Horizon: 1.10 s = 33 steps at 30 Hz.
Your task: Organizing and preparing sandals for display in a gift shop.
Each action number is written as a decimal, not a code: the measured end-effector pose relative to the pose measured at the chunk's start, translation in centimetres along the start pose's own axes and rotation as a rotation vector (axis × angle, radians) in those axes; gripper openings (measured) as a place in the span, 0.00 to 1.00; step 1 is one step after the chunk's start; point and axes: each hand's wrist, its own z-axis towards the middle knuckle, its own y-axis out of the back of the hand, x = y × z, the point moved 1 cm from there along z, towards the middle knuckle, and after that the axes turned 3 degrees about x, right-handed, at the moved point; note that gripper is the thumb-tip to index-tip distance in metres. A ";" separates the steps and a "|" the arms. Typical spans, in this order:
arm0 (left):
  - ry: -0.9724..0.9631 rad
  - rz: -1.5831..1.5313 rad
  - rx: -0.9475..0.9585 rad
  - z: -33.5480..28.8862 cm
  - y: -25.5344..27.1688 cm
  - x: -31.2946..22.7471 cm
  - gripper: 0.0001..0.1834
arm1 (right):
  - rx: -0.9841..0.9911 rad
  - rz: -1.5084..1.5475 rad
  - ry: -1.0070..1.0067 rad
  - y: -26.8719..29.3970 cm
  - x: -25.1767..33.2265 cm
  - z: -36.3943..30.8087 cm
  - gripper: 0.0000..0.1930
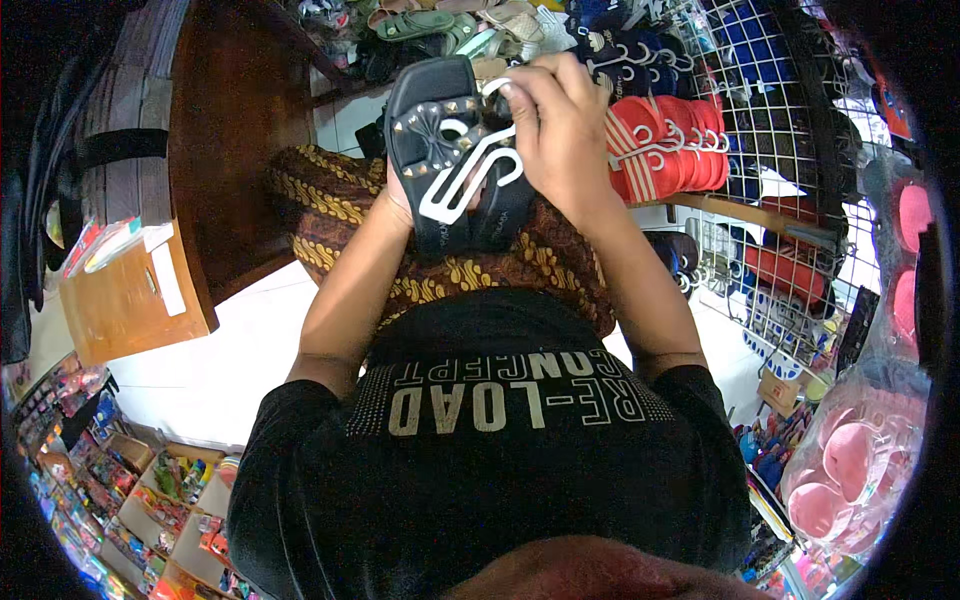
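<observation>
A pair of black sandals (432, 90) with studded bow straps is held up over my lap. My left hand (398, 190) grips them from the left side, its fingers mostly hidden behind the soles. Across the sandals lies a white plastic shoe hanger (445, 206) with a curved hook. My right hand (558, 118) is closed at the upper right of the pair, thumb and fingers pinching a white plastic hanger part by the second sandal's strap. That second sandal is partly covered by my right hand.
Red striped slippers (655, 150) on white hangers sit at the right, beside a white wire grid (770, 90). Green sandals (425, 28) and other footwear lie at the far side. A brown wooden cabinet (235, 130) stands left. Pink footwear in clear plastic (850, 460) is at lower right.
</observation>
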 end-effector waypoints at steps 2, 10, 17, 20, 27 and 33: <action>-0.121 0.344 -0.004 -0.4 -0.1 -0.2 0.37 | 0.030 0.171 0.023 -0.7 -0.1 -0.5 0.07; -0.080 0.084 0.090 -1.0 -0.7 0.8 0.35 | 0.077 0.220 0.065 0.1 -0.7 -1.1 0.08; -0.158 0.319 0.048 -0.5 -0.7 0.5 0.28 | 0.196 0.331 0.201 1.1 -0.9 -0.4 0.08; -0.094 0.185 0.083 -0.7 -1.0 0.4 0.26 | 0.216 0.249 0.109 0.6 -0.1 -1.3 0.07; -0.339 0.598 0.059 -1.4 -0.9 0.5 0.25 | 0.209 0.296 0.219 -0.1 -1.7 -0.9 0.07; -0.124 0.173 0.086 -0.9 -0.7 0.7 0.34 | 0.124 0.104 0.226 0.5 -2.5 -0.7 0.09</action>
